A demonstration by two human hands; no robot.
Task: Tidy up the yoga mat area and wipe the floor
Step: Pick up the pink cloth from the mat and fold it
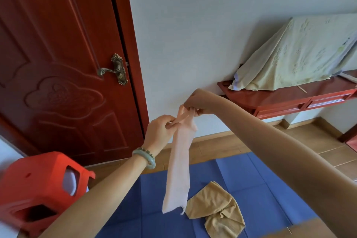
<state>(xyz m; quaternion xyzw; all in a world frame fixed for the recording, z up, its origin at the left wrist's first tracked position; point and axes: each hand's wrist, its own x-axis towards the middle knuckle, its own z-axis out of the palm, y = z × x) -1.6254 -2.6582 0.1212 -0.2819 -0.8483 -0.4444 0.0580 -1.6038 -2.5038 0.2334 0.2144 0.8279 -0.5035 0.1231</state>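
Head view, centre of frame: the top edge of a pale pink cloth (pixel 178 172) is pinched in the curled fingers of the left hand (pixel 158 129) and the right hand (pixel 197 102). The hands are held close together, so the cloth hangs as a long narrow strip. Its lower end is seen in front of a crumpled tan cloth (pixel 216 206), which lies on the blue yoga mat (pixel 251 189) at lower centre; contact between the two cloths cannot be told. A red plastic stool (pixel 38 185) is noted at lower left, near the mat. Wooden floor (pixel 309 141) is visible at right.

Progress is judged early: the mat is still spread out, the tan cloth is not yet collected, and no floor wiping is evidenced.
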